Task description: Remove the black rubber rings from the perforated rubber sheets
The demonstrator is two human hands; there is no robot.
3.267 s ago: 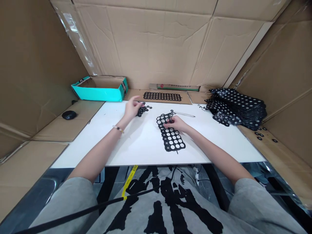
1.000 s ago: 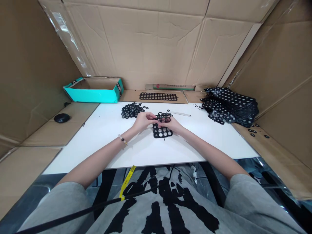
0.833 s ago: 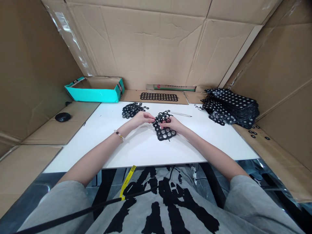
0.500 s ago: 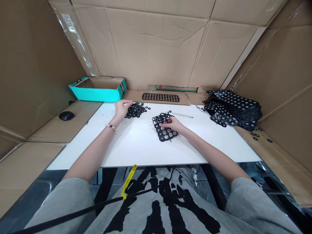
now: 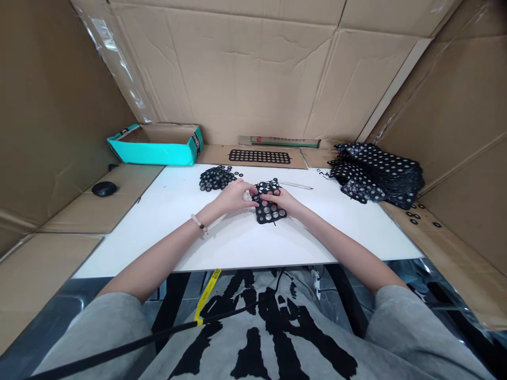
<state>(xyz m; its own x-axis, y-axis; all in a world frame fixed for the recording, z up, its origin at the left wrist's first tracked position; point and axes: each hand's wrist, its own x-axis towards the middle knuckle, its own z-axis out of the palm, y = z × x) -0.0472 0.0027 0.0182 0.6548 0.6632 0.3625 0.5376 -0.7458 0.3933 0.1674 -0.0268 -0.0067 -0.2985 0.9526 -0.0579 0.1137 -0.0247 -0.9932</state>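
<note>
A black perforated sheet [image 5: 271, 213] with rows of round holes is held above the white table. My right hand [image 5: 282, 200] pinches its right side between thumb and fingers. At the sheet's left edge, my left hand [image 5: 237, 196] has its thumb and fingertips curved close together; whether they hold the edge or a small piece is too small to tell. Just behind my left hand lies a pile of small black rings [image 5: 214, 178]. A white pen-like stick [image 5: 297, 185] rests on the table behind my right hand.
A turquoise box [image 5: 154, 153] stands at the back left, near a round black object [image 5: 104, 189]. A black grid sheet [image 5: 259, 157] lies on cardboard at the back. Stacked dotted black sheets [image 5: 396, 174] sit at the right, with loose rings [image 5: 413, 215] beside them. Cardboard walls surround the table [image 5: 253, 248].
My left hand has moved right and toward me, from the ring pile to the sheet's left edge. My right hand still holds the sheet, which has shifted slightly away from me.
</note>
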